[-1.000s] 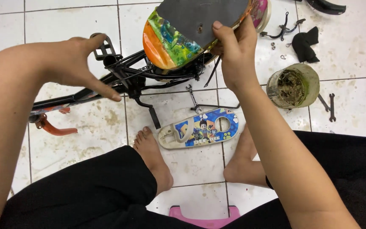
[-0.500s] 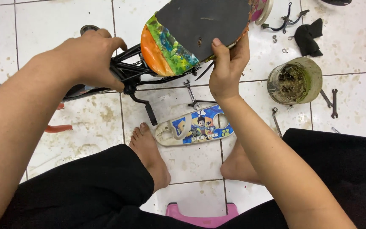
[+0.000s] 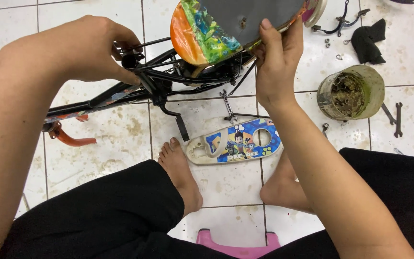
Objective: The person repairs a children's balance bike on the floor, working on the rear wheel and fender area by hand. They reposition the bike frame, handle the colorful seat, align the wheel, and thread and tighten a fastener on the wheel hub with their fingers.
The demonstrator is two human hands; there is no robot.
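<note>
- Grimy tin (image 3: 351, 92): right of the grip, on the tiles.
- Black rag (image 3: 367, 39): beyond the tin.
- Cartoon-printed chain guard (image 3: 233, 142): below the grip.
- Spanner (image 3: 398, 119): far right.

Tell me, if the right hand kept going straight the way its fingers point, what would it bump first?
The right hand points up the picture and already touches the colourful bike seat, so it would press that first.

My left hand (image 3: 89, 48) sits at ten o'clock on the bike frame (image 3: 168, 79). My right hand (image 3: 276, 62) grips the saddle (image 3: 235, 24) at twelve. The chain guard (image 3: 233, 143) lies between my feet; a tin (image 3: 350, 92) stands at two.
</note>
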